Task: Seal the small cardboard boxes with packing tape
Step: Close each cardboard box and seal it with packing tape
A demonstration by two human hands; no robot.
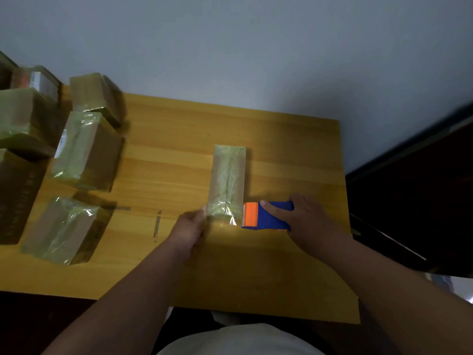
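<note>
The right hand (311, 216) has its fingers (271, 206) wrapped over a blue tape dispenser (271, 217) with an orange roller (250, 214), whose roller end sits just beside the near right corner of a narrow cardboard box (227, 180). The left hand (190, 226) pinches the box's near left corner, where clear tape hangs loose. This box lies lengthwise away from the person, in the middle of the wooden worktop (166, 149), its top already covered in glossy tape. Well to the left stand more taped boxes: one near the front edge (64, 229), one behind it (84, 149) carrying a white label too blurred to read, another at the back (94, 96), and others crowded at the far left edge. A strip of tape (157, 224) lies on the wood between the left hand and those boxes. Bare wood shows behind and in front of the box; the worktop's right edge runs close to the right hand, with dark furniture (414, 188) beyond.
</note>
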